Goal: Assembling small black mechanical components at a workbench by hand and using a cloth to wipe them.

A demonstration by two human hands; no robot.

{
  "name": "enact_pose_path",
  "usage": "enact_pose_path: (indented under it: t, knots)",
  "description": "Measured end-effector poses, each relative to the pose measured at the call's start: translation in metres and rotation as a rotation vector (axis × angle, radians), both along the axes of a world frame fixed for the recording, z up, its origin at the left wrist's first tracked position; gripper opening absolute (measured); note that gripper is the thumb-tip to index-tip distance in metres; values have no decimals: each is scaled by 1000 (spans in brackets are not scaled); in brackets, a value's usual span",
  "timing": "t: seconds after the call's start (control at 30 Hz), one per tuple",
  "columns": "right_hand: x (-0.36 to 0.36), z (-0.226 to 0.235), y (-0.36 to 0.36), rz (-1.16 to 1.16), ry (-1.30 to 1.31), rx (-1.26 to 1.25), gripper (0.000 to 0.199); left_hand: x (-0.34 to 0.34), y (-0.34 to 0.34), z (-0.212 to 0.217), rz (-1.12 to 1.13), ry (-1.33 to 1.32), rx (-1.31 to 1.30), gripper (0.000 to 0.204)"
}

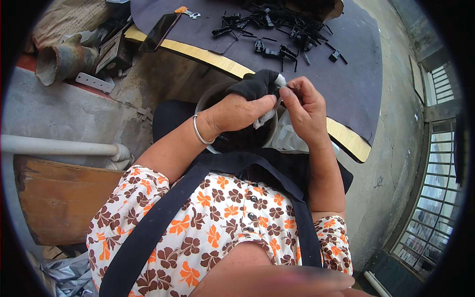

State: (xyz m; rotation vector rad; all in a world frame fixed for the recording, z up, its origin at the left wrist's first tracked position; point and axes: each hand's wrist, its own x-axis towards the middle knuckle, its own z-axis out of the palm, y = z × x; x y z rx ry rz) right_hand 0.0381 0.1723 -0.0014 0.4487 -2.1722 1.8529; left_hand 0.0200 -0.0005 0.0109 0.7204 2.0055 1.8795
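Above a round bucket [201, 101] holding dark contents, my two hands meet at the table's near edge. Black cloth with whitish, worn-looking ends [255, 85] covers the fingers of my left hand [237, 106], whose bare thumb presses against them. What those fingers hold, if anything, is hidden. Close beside the left fingertips, my right hand [308, 109] is bare and closed, pinching a small dark piece [295, 90] between thumb and fingers. Farther back, several black plastic parts with thin arms [269, 52] lie in a loose heap on the dark-covered table [346, 89].
A spanner with an orange end [190, 13] lies at the table's far left, near a dark flat panel [161, 32]. Left of me are a rusty pipe piece [64, 60], a white pipe [59, 146] and a wooden board [64, 198]. Clear plastic [289, 133] sits beside the bucket.
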Motion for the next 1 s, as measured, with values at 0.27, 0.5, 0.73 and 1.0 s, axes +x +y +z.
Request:
enact_pose_path:
  t: [0.27,0.5,0.73,1.0]
  knots:
    - [0,6,3,138,-232,202,30,-4,7,-6,63,327,-64,27]
    - [0,-13,-14,84,-208,151,30,-6,7,-8,135,674,-114,17]
    - [-19,6,-7,-34,-117,384,27,-6,-25,-3,170,730,-394,12]
    - [-73,-5,16,-377,-147,996,41,-31,-29,-11,287,970,-521,18]
